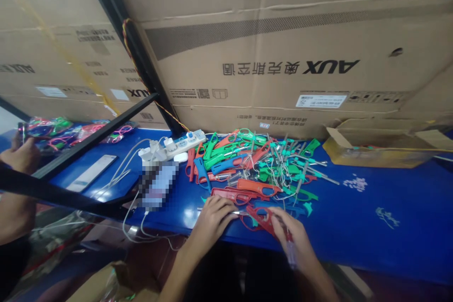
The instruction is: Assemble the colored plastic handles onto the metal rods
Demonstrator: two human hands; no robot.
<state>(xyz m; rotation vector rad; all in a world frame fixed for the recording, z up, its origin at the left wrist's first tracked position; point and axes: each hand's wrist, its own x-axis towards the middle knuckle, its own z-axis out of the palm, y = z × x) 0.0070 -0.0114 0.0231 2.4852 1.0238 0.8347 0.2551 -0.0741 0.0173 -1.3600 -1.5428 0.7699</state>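
Near the table's front edge, my right hand [295, 233] is wrapped round the handle of a red long-necked lighter [261, 218]. A purplish, see-through end of something, perhaps its fuel tank, shows below those fingers. My left hand [214, 219] has its fingers closed at the metal tube end of the same lighter, and its fingertips hide part of the tube. Just beyond both hands spreads a pile of lighter parts: red, green and orange handle shells [256, 186], a blue shell [226, 164], and metal tubes with thin white wires [281, 163].
A white power strip [186, 145] with plugs and cables lies left of the pile, beside a phone [159, 186]. An opened carton [378, 151] stands at right. Large cardboard [265, 23] forms the back. Beyond a black metal frame [130, 42], another person's hand [23, 155] holds something dark.
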